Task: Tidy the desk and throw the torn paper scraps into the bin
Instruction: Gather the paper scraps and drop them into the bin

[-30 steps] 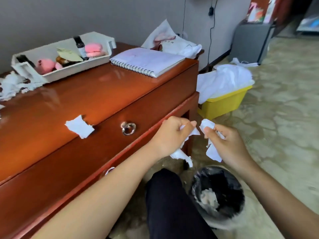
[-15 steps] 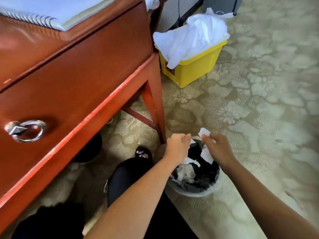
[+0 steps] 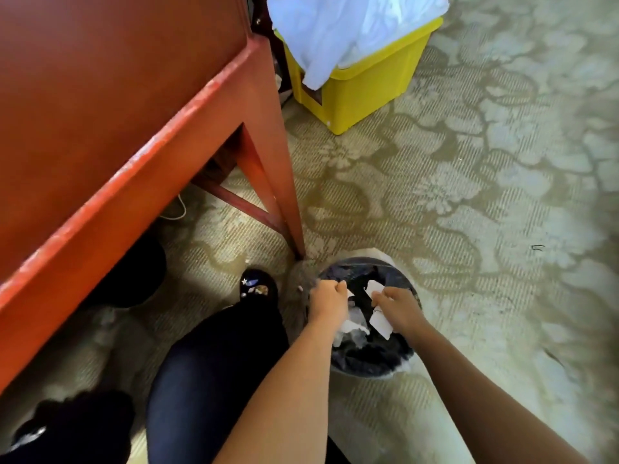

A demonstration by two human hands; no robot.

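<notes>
A small round bin (image 3: 398, 361) with a black liner stands on the carpet beside the desk leg. Both my hands hang over its mouth. My left hand (image 3: 326, 301) is curled over the bin's left side, and a white scrap (image 3: 350, 326) shows just under it. My right hand (image 3: 397, 308) pinches white torn paper scraps (image 3: 380, 321) above the bin's middle. More white scraps lie inside on the black liner.
The red-brown wooden desk (image 3: 110, 135) fills the upper left; its leg (image 3: 284, 209) meets the floor just left of the bin. A yellow box (image 3: 361, 85) draped with white cloth stands behind. My dark-trousered leg and shoe (image 3: 258, 289) are left of the bin.
My view has tipped down from the desktop to the floor. Both hands with their scraps have dropped lower, from in front of the drawer to right over the bin's mouth.
</notes>
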